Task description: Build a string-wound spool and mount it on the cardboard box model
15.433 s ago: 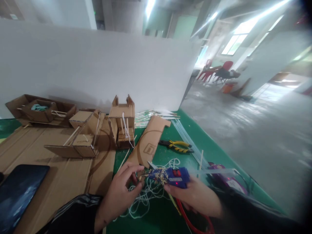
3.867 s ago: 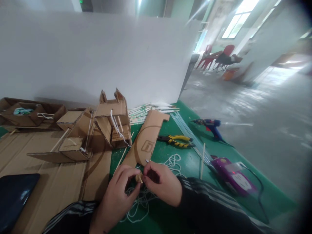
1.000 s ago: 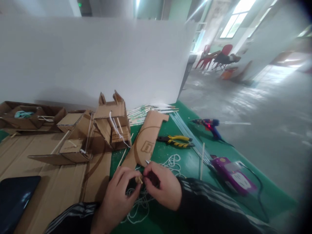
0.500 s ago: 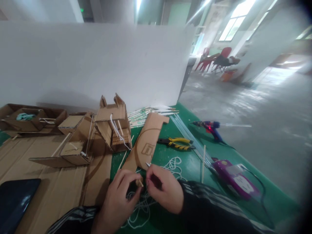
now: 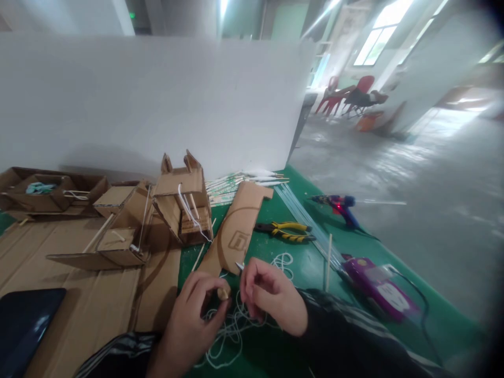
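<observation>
My left hand (image 5: 185,320), low in the middle, pinches a small tan cardboard roll (image 5: 223,293) between thumb and fingertips, its round end turned toward my right hand. My right hand (image 5: 271,299) is just to the right, apart from the roll, with its fingers curled in. What those fingers hold, if anything, is hidden. A pointed metal tip (image 5: 239,266) shows beyond the right fingers; the rest of it is covered. Loose white string (image 5: 230,336) lies tangled on the green tabletop under both hands.
Cardboard structures (image 5: 185,184) stand at left and centre, beside a dark flat object (image 5: 27,331). A cardboard strip (image 5: 240,226), yellow-black pliers (image 5: 289,231), clear glue sticks (image 5: 307,220) and a thin wooden stick (image 5: 328,262) lie ahead. At right are a lit glue gun (image 5: 340,205) and purple box (image 5: 374,286).
My right hand has moved slightly right, away from the roll. The thin piece sticking out of the roll's end no longer shows. My left hand has barely moved.
</observation>
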The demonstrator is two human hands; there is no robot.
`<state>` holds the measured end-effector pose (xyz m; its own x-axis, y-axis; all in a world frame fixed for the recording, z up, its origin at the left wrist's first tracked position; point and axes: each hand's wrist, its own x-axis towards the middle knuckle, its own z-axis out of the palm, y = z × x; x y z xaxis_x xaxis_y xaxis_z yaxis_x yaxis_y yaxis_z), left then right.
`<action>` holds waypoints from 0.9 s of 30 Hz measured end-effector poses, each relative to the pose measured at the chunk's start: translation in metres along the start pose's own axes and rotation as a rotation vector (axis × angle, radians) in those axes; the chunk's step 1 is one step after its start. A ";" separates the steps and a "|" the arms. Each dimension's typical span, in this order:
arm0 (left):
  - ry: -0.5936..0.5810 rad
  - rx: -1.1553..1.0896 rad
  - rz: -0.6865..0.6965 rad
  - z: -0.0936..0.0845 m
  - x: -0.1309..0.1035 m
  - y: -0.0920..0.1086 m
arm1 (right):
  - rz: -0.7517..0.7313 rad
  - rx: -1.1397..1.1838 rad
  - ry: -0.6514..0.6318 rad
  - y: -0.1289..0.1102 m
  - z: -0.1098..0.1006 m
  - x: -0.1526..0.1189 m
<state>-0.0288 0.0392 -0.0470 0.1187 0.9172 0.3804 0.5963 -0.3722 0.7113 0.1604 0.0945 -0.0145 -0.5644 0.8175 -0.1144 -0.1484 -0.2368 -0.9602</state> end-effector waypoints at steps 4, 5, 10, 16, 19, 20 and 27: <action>-0.009 -0.033 -0.034 -0.001 -0.002 0.003 | -0.013 -0.117 0.116 0.001 -0.001 0.001; -0.005 -0.043 -0.037 -0.001 -0.002 0.004 | -0.046 -0.176 0.134 0.000 -0.001 0.001; 0.038 -0.086 -0.061 -0.003 -0.005 0.008 | -0.227 -0.519 0.193 -0.001 0.000 0.000; 0.056 -0.167 -0.131 0.001 -0.007 0.006 | -0.405 -0.783 0.016 0.006 -0.004 0.002; 0.063 -0.235 -0.161 0.004 -0.007 0.006 | -0.428 -0.853 -0.057 0.008 -0.004 0.004; 0.072 -0.252 -0.166 0.004 -0.008 0.006 | -0.427 -0.872 -0.059 0.009 -0.004 0.003; 0.101 -0.372 -0.243 0.004 -0.011 0.003 | -0.243 -0.597 0.106 0.000 -0.005 0.001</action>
<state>-0.0253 0.0288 -0.0511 -0.0781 0.9726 0.2192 0.2698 -0.1910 0.9438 0.1637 0.0976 -0.0162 -0.4843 0.8654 0.1286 0.2323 0.2689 -0.9347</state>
